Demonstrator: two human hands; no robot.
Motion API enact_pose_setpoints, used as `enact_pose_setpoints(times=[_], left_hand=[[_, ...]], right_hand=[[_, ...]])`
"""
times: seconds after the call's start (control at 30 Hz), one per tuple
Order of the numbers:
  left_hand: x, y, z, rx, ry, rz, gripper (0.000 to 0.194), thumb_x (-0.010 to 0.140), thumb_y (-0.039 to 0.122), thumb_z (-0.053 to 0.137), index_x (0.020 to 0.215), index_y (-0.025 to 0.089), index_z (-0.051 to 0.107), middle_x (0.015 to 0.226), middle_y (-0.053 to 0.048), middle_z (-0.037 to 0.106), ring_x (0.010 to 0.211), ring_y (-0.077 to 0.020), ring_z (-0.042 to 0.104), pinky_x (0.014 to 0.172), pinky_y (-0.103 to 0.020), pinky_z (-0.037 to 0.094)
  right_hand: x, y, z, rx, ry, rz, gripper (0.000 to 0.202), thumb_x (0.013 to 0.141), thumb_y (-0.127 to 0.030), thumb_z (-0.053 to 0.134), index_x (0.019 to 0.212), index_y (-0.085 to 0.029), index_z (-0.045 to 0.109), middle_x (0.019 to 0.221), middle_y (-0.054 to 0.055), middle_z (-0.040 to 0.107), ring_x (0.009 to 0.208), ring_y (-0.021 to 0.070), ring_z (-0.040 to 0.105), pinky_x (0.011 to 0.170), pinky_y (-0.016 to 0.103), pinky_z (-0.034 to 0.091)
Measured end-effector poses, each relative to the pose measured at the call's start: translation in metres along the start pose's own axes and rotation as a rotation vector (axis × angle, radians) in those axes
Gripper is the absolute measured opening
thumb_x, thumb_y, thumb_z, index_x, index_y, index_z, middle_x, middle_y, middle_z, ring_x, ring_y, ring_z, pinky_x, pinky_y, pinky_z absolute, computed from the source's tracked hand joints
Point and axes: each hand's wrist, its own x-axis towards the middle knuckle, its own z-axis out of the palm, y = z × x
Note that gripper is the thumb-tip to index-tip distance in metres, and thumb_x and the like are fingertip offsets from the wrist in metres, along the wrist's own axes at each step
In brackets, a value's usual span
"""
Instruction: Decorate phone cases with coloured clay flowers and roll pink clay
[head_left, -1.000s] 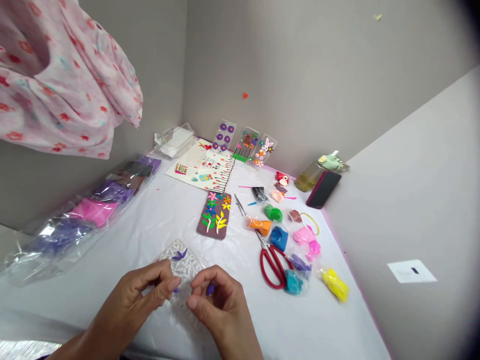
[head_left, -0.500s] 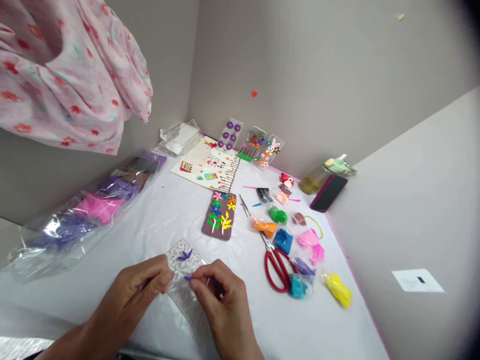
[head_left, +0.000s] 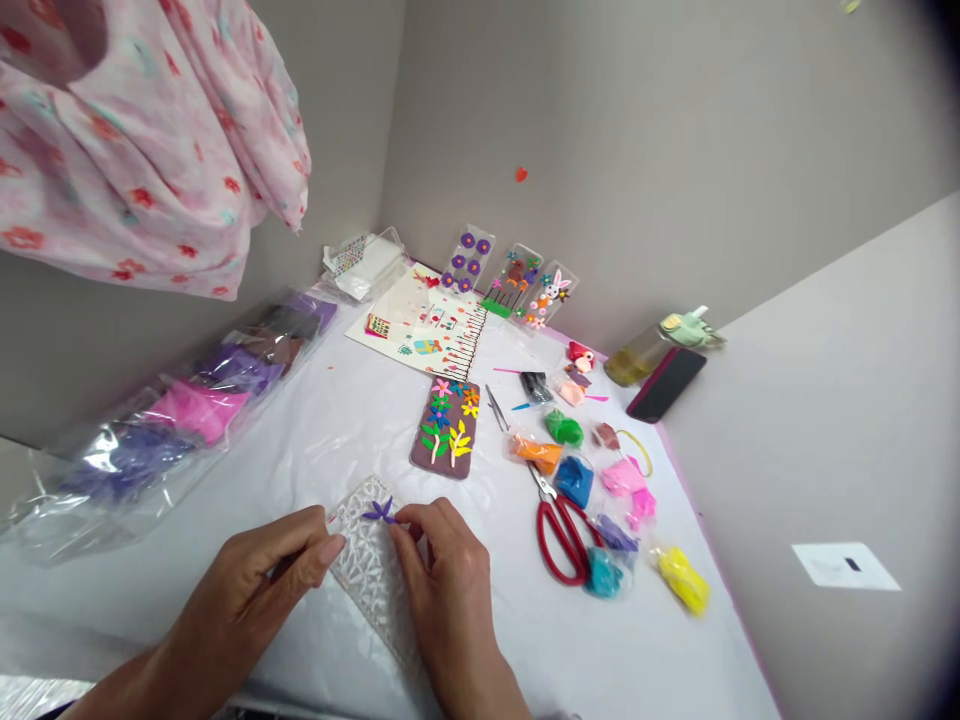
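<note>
A clear, patterned phone case [head_left: 367, 565] lies slanted on the table in front of me. Near its top is a purple clay flower [head_left: 379, 509] with slim petals. My right hand [head_left: 442, 570] is closed in a pinch at the flower's right side, with a purple clay petal [head_left: 391, 519] at its fingertips. My left hand [head_left: 277, 570] is closed beside the case's left edge; what its fingers hold, if anything, is hidden. Beyond the case lies a brown clay-covered phone case [head_left: 444, 462] with colourful flowers and leaves.
Red-handled scissors [head_left: 561, 545], tweezers [head_left: 496, 407] and several bagged clay lumps, including a yellow one [head_left: 682, 580], lie to the right. A phone [head_left: 666, 385] leans on a bottle [head_left: 634, 355]. Packed clay bags [head_left: 199, 410] line the left; a decorated paper [head_left: 420, 335] lies behind.
My right hand has moved up the phone case, bringing the purple petal against the flower. My left hand stays by the case's left edge. The view has shifted slightly.
</note>
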Motion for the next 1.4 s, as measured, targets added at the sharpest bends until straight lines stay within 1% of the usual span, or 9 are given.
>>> enact_pose_setpoints(times=[0.3,0.57,0.7,0.8,0.9,0.97,1.03,1.13,1.4], left_hand=[[0.000,-0.001,-0.001,0.004,-0.019,0.018,0.047,0.102,0.050,0.047,0.065,0.023,0.040,0.063,0.006,0.039,0.057,-0.0133,0.041,0.058,-0.026,0.034],[0.003,-0.017,-0.004,0.074,-0.048,0.120,0.046,0.104,0.047,0.050,0.066,0.022,0.044,0.061,0.006,0.042,0.055,-0.0116,0.045,0.054,-0.022,0.037],[0.002,-0.015,-0.006,0.090,-0.063,0.136,0.044,0.104,0.046,0.051,0.066,0.022,0.047,0.063,0.006,0.044,0.056,-0.0120,0.047,0.054,-0.021,0.039],[0.000,-0.007,-0.005,0.105,-0.020,0.194,0.033,0.103,0.043,0.055,0.077,0.023,0.060,0.072,0.004,0.057,0.066,-0.0141,0.057,0.066,-0.021,0.046],[0.000,0.003,0.001,0.142,-0.018,0.409,0.006,0.099,0.032,0.066,0.101,0.028,0.069,0.091,0.003,0.071,0.084,-0.0154,0.067,0.081,-0.019,0.051],[0.000,0.008,0.007,0.154,-0.057,0.542,0.016,0.098,0.028,0.071,0.113,0.032,0.069,0.100,0.004,0.075,0.092,-0.0151,0.070,0.085,-0.018,0.053],[0.000,0.012,0.014,0.144,-0.082,0.591,0.019,0.098,0.030,0.072,0.116,0.034,0.069,0.100,0.003,0.075,0.092,-0.0157,0.070,0.084,-0.018,0.054],[-0.003,0.014,0.023,0.119,-0.099,0.587,0.012,0.100,0.034,0.068,0.112,0.033,0.071,0.096,0.002,0.074,0.087,-0.0173,0.068,0.079,-0.021,0.054],[-0.005,0.024,0.024,0.157,-0.140,0.611,0.014,0.101,0.024,0.063,0.109,0.033,0.069,0.097,0.004,0.075,0.093,-0.0163,0.068,0.088,-0.022,0.051]], right_hand=[[-0.001,0.003,0.005,-0.073,-0.047,0.004,0.014,0.098,-0.011,0.064,0.100,-0.020,0.075,0.089,0.006,0.072,0.079,0.0204,0.069,0.070,0.028,0.048],[-0.004,0.001,0.006,-0.130,-0.046,-0.031,0.016,0.092,-0.008,0.065,0.104,-0.018,0.070,0.088,0.006,0.069,0.078,0.0222,0.065,0.069,0.031,0.046],[-0.005,-0.003,-0.007,0.091,-0.054,0.110,0.021,0.087,-0.010,0.063,0.105,-0.019,0.069,0.091,0.005,0.068,0.080,0.0211,0.063,0.071,0.031,0.048],[-0.007,-0.007,-0.022,0.467,-0.088,0.267,0.016,0.095,-0.023,0.059,0.106,-0.020,0.070,0.096,0.006,0.071,0.084,0.0202,0.065,0.076,0.032,0.053],[-0.012,-0.010,-0.031,0.911,-0.210,0.380,0.028,0.098,-0.042,0.066,0.112,-0.019,0.072,0.100,0.009,0.076,0.083,0.0201,0.071,0.079,0.034,0.058],[-0.018,-0.013,-0.033,1.054,-0.267,0.409,0.040,0.095,-0.051,0.073,0.119,-0.019,0.071,0.100,0.009,0.079,0.079,0.0202,0.073,0.078,0.035,0.059],[-0.023,-0.015,-0.032,1.078,-0.286,0.407,0.051,0.093,-0.056,0.075,0.129,-0.021,0.068,0.097,0.009,0.081,0.079,0.0210,0.074,0.080,0.037,0.060],[-0.030,-0.018,-0.032,1.090,-0.301,0.379,0.057,0.093,-0.059,0.075,0.136,-0.024,0.063,0.093,0.006,0.081,0.081,0.0215,0.075,0.081,0.037,0.060],[-0.031,-0.015,-0.037,1.129,-0.240,0.390,0.053,0.086,-0.055,0.084,0.124,-0.023,0.069,0.074,-0.002,0.072,0.069,0.0154,0.066,0.075,0.029,0.054]])
